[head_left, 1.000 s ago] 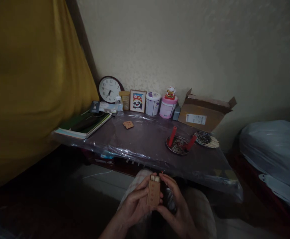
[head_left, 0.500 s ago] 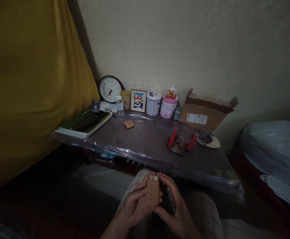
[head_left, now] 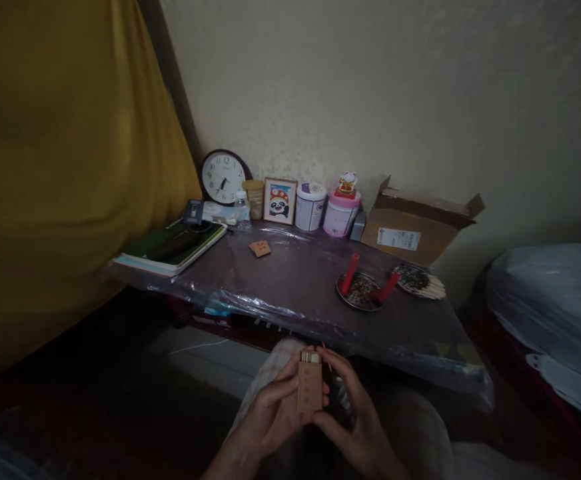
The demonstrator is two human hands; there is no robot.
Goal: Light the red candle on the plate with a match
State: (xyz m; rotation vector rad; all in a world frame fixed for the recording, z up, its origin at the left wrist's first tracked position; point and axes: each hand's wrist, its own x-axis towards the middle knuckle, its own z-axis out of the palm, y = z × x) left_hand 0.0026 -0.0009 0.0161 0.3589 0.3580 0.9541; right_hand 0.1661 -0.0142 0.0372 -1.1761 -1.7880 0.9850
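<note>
Hands met low at 6 o'clock, above the lap. Left hand (head_left: pixel 275 417) was curled around the small tan cardboard matchbox (head_left: pixel 310 387), held upright with its tray pushed up and match ends exposed. Right hand (head_left: pixel 353 417) was pinched shut on a thin wooden match (head_left: pixel 326 355) beside the box top. By this showing the match was out but unlit. Two red wax candles (head_left: pixel 349 274) stood unlit in a round metal dish (head_left: pixel 360 292) on the plastic-covered dark bench (head_left: pixel 290 280), toward 1 o'clock.

The one camera sat on the person's head and looked forward and down, near the hands (head_left: pixel 315 410), farther from the table (head_left: pixel 290 280).
</note>
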